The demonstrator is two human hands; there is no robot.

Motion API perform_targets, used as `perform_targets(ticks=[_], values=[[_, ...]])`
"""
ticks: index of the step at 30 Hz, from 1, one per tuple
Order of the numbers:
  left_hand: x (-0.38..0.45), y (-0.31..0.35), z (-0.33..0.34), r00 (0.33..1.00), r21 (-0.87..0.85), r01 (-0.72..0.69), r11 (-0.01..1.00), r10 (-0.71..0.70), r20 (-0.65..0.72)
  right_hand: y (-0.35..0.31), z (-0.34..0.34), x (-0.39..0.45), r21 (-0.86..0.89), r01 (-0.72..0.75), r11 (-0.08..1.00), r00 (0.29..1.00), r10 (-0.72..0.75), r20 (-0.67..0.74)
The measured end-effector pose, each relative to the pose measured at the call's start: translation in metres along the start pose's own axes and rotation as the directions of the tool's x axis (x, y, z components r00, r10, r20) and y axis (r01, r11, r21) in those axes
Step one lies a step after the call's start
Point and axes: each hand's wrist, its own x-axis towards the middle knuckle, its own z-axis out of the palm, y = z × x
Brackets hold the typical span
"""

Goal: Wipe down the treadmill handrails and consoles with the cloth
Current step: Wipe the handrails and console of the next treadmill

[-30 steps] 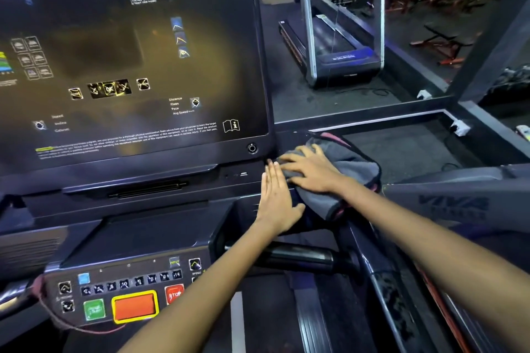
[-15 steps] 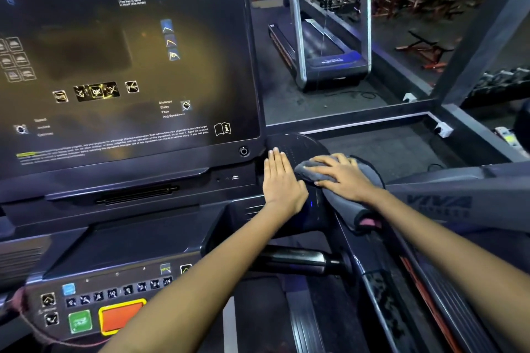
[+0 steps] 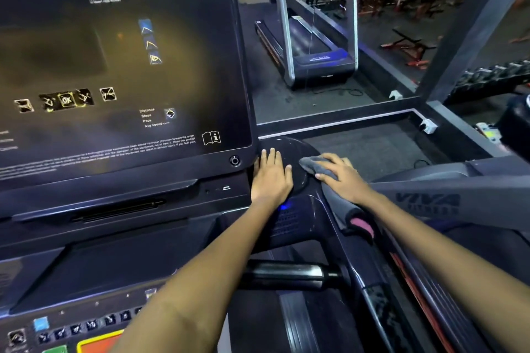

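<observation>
A person's right hand (image 3: 342, 178) is pressing a grey cloth (image 3: 318, 166) flat-fingered onto the treadmill console (image 3: 289, 149); left hand (image 3: 271, 178) is resting beside it, fingers straight together.

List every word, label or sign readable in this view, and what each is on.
"Time Elapsed", "Time Remaining", "Time In Zone": console screen, upper part.
"Distance", "Steps", "Pace", "Avg Speed": screen, lower right.
"OK": lit icon on screen.
"VIVA": grey handrail cover; line beneath is blurred.
Book-and-"i" sign: screen corner.
Warning paragraph and keypad numbers: too small.
</observation>
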Motion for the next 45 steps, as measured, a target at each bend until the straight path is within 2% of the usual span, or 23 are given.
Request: perform_targets(ticks=[4,9,15,19,27,31,34,37,40,45], values=[[0.002,0.0,0.002,1.0,-0.009,0.004,1.0,-0.004,-0.006,-0.017,0.002,0.043,-0.134,-0.083,0.988,0.996,0.085,0.005],[0.001,0.0,0.001,1.0,-0.011,0.0,1.0,0.0,-0.013,-0.023,0.001,0.075,-0.103,-0.146,0.984,0.988,0.149,0.03],[0.001,0.0,0.001,1.0,-0.039,-0.005,0.999,0.004,-0.016,-0.011,-0.005,0.027,-0.051,-0.066,0.997,0.997,0.069,0.045],[0.002,0.0,0.002,1.0,-0.037,-0.008,0.999,0.007,-0.03,-0.004,-0.007,-0.007,-0.132,0.004,0.991,0.999,0.002,0.048],[0.002,0.0,0.002,1.0,-0.031,-0.009,0.999,0.008,-0.021,-0.017,-0.007,0.061,-0.116,-0.075,0.99,0.996,0.079,0.03],[0.002,0.001,0.001,1.0,-0.044,-0.005,0.999,0.004,-0.019,-0.018,-0.005,0.102,-0.032,-0.101,0.994,0.992,0.104,0.074],[0.002,0.002,0.001,1.0,-0.036,-0.001,0.999,0.0,-0.021,-0.024,-0.005,0.126,0.087,-0.097,0.991,0.99,0.087,0.114],[0.002,0.001,0.002,1.0,-0.03,0.003,1.0,-0.004,-0.02,-0.036,-0.003,0.142,0.133,-0.084,0.988,0.985,0.063,0.159],[0.004,0.0,0.002,1.0,-0.031,0.004,1.0,-0.005,-0.019,-0.045,-0.003,0.148,0.124,-0.062,0.99,0.978,0.036,0.204],[0.003,-0.001,0.002,1.0,-0.04,0.003,0.999,-0.004,-0.022,-0.041,-0.011,0.133,0.311,-0.089,0.946,0.977,0.022,0.213]])
